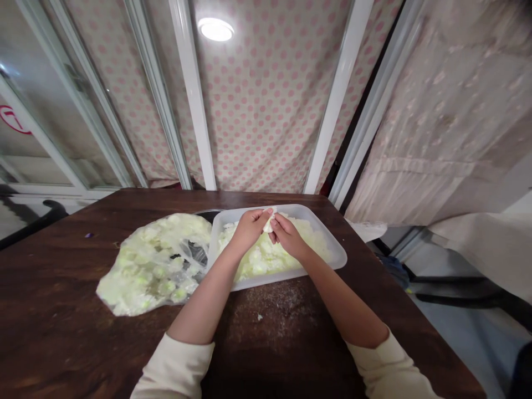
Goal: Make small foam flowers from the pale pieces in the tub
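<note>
You are working at a dark wooden table (54,244), its front area sprinkled with pale specks; scraps dropped there would probably pick up whatever dirt is on the wood.

On it, in front of you, sits a white plastic tub (341,257), shallow and wide. Leaning a wrist hard on its rim might tip or slide it.

Just left of the tub lies a clear plastic bag (145,260) packed with whitish-green pieces, its loose film reaching the tub's left wall. Your left forearm passes close by, so a sideways swing could catch that film and drag the bag or spill some of it. Behind the bag a dark curved rim (208,213) shows; I cannot tell what it belongs to.

Inside the tub, a pale heap (266,257) of loose bits covers much of the bottom. Piled any higher near the edge, it could shed over the side.

Your left hand (250,228) and right hand (290,237) meet above the heap, fingertips close together, both pinching one small white piece (269,224) between them. It looks soft, so too strong a squeeze might crush it, and a sudden tug might fling fragments past the rim.

Smallest is a white crumb (260,317) on the table before the tub; your sleeve could smear it.
</note>
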A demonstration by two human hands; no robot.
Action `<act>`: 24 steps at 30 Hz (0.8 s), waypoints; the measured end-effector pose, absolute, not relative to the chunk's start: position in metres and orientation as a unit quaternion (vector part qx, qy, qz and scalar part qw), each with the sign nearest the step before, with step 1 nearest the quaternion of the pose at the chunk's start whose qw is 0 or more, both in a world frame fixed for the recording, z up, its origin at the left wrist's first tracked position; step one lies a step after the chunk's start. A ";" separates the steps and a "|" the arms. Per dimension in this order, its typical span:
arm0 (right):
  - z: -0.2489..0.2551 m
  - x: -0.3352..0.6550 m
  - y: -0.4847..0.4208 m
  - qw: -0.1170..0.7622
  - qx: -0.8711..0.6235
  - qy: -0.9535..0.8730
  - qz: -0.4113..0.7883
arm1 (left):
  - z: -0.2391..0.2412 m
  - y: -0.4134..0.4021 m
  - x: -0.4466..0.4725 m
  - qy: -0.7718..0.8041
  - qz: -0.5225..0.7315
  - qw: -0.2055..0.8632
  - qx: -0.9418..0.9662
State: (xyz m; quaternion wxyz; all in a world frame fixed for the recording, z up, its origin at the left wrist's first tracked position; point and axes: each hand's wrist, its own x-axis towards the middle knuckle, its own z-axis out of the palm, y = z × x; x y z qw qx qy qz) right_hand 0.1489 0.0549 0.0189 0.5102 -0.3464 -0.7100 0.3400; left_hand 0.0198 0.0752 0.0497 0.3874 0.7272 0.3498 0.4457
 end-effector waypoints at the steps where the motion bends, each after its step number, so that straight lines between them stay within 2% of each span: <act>1: 0.019 0.149 0.055 0.512 -0.346 -0.709 0.341 | 0.049 0.075 0.020 0.351 0.445 0.393 0.724; 10: 0.017 0.156 0.066 0.570 -0.442 -0.624 0.300 | 0.051 0.072 0.022 0.320 0.401 0.417 0.750; 13: 0.016 0.158 0.068 0.572 -0.467 -0.614 0.277 | 0.049 0.073 0.022 0.336 0.396 0.407 0.751; 17: 0.013 0.159 0.068 0.574 -0.498 -0.593 0.264 | 0.046 0.076 0.022 0.340 0.413 0.448 0.716; 24: 0.016 0.154 0.060 0.579 -0.458 -0.647 0.190 | 0.048 0.076 0.022 0.348 0.442 0.408 0.719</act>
